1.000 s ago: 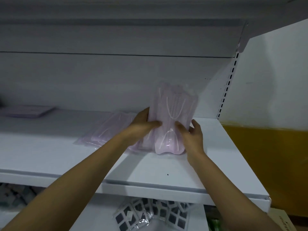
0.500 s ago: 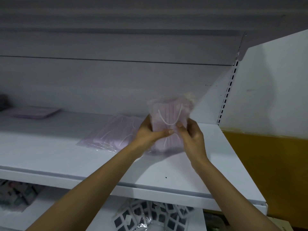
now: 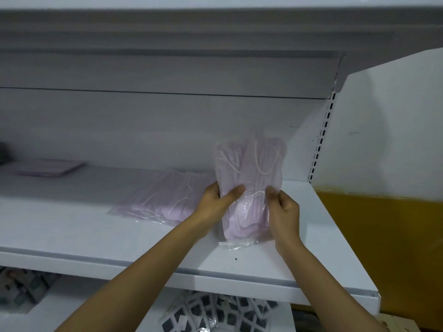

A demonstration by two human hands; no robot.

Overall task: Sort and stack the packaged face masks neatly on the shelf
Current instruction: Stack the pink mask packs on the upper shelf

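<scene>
Here, mid-frame, the left hand (image 3: 217, 200) and right hand (image 3: 284, 208) each grasp the upright pink mask packs (image 3: 249, 178), fingers curled round them, above the white shelf (image 3: 72, 226).

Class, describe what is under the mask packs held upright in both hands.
The white shelf lies under the packs; their clear plastic edge seems to touch it. The shelf directly beneath is covered by the packs.

Two hands show, the left hand (image 3: 215, 202) and the right hand (image 3: 284, 212), with seemingly two held packs (image 3: 251, 168). The one shelf (image 3: 72, 231) carries one pile (image 3: 165, 197), its count unclear, and one pink stack (image 3: 50, 167).
</scene>
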